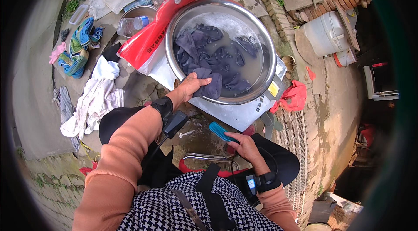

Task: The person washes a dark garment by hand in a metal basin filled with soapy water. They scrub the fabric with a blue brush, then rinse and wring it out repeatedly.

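A large stainless steel basin (pixel 271 77) holds cloudy, sudsy water and dark blue-grey clothing (pixel 209 54), much of it under the water. At the basin's near left rim, my left hand (pixel 191 85) grips a bunched end of this cloth, which hangs over the rim. My right hand (pixel 245 146) is lower and to the right, outside the basin, with a teal scrubbing brush (pixel 221 131) between thumb and fingers. The brush's bristly face is turned up. Beneath the basin lies a white printed sheet (pixel 225 115).
Left of the basin are a red plastic bag (pixel 143 48), a metal pot with plastic bottles (pixel 138 11), white clothing (pixel 98 100) and a blue-green cloth (pixel 78 49). A red cloth (pixel 294 95) lies right of the basin, near a white plastic container (pixel 326 33).
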Tool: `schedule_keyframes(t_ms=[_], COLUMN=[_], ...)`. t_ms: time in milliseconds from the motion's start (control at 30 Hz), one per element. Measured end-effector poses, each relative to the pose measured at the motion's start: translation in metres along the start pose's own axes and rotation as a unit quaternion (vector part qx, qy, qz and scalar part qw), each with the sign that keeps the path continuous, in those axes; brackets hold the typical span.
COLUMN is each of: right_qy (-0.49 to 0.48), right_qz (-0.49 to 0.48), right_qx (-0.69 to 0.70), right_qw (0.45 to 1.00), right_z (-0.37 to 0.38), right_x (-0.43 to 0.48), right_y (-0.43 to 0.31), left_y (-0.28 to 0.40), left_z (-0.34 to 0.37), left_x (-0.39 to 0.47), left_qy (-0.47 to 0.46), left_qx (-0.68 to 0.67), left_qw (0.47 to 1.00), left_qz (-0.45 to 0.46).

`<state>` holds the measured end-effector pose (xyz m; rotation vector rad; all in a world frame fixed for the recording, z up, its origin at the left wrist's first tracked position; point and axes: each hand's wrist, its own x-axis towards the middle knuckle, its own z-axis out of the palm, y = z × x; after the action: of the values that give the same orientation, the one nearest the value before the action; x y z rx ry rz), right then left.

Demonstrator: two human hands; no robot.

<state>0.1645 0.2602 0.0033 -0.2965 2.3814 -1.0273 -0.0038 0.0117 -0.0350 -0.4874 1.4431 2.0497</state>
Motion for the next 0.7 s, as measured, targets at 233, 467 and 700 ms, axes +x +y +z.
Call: schedule_keyframes(t_ms=[233,467,700], right_qy=[0.157,0.006,0.212], right_qz=[-0.026,-0.013,0.136], right_qx=[0.1,-0.062,0.428], right_qw=[0.982,0.998,0.868], right_z=[-0.031,-0.003,-0.019], right_x=[0.061,0.025,0.09], right_y=[-0.029,-0.018,-0.045], left_y=[0.0,-0.002,-0.017], left_z=[0.0,0.002,-0.007], left_x=[-0.006,-0.004,0.011], left_qy=[-0.063,-0.019,-0.101], left_qx=[-0.049,-0.104,-0.003], left_qw=[0.996,0.994,0.994], left_qz=[0.037,0.028,0.033])
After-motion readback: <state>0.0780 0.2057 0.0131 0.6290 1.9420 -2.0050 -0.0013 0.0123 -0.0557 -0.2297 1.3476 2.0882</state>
